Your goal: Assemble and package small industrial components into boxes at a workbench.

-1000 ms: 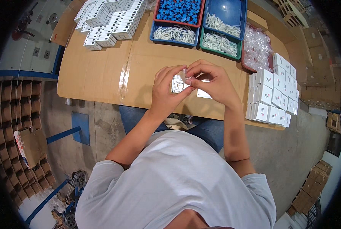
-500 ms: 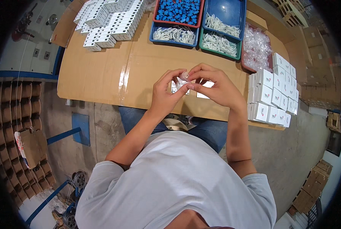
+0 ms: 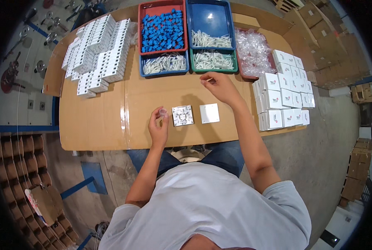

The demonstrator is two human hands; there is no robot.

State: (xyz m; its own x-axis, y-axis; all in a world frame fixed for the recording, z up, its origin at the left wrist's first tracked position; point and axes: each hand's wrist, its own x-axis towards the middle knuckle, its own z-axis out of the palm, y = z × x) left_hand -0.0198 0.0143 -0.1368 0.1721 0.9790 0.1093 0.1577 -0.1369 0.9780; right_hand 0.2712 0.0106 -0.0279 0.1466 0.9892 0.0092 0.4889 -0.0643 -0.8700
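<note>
My left hand point(image 3: 158, 129) is closed on a small clear plastic bag point(image 3: 163, 112), pinched between thumb and fingers over the near part of the table. Just to its right lies a square white plate with a grey, detailed inner side point(image 3: 182, 115). Beside that is a plain white square plate point(image 3: 209, 113). My right hand point(image 3: 219, 86) is raised beyond the plates, just short of the green tray point(image 3: 237, 66) of slim white pieces point(image 3: 213, 60). Its fingers are loosely bent, thumb a little apart, and no object shows in them.
A red tray point(image 3: 140, 29) holds blue pieces; a blue tray point(image 3: 144, 74) and another blue tray point(image 3: 209, 18) hold white pieces. Clear bags point(image 3: 254, 48) fill a red tray at right. White boxes point(image 3: 283, 100) are stacked right, white blocks point(image 3: 98, 54) left, on the cardboard-covered table point(image 3: 94, 121).
My hands have parted. The left moved left and nearer with the clear bag; the right let go of it and moved out toward the trays. The two plates now show uncovered.
</note>
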